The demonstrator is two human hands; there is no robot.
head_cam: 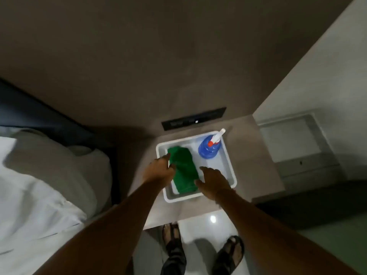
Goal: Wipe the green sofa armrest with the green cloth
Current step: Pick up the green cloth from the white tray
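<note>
both hands (158, 169) (213, 182) reach, fingers apart, beside the green cloth (183, 171); a quick grab could tip the spray bottle (209, 147)

The scene is dimly lit, and a brownish-grey cast is laid over the wall (178, 46) and the tabletop (248, 165). One small, blown-out glare spot is seen on the glossy floor (212, 218), which suggests a light overhead. The white bedding (29, 195) at the left is overexposed and its folds are smeared by motion blur. A soft shadow is cast on the wall left of the white tray (230, 161). Strong wide-angle distortion is seen: straight edges are bent toward the corners and the forearms are stretched at the bottom. Detail is soft throughout, with compression noise in dark areas. The green cloth (183, 171) and the blue spray bottle (208, 148) are rendered as the only saturated colours.
</note>
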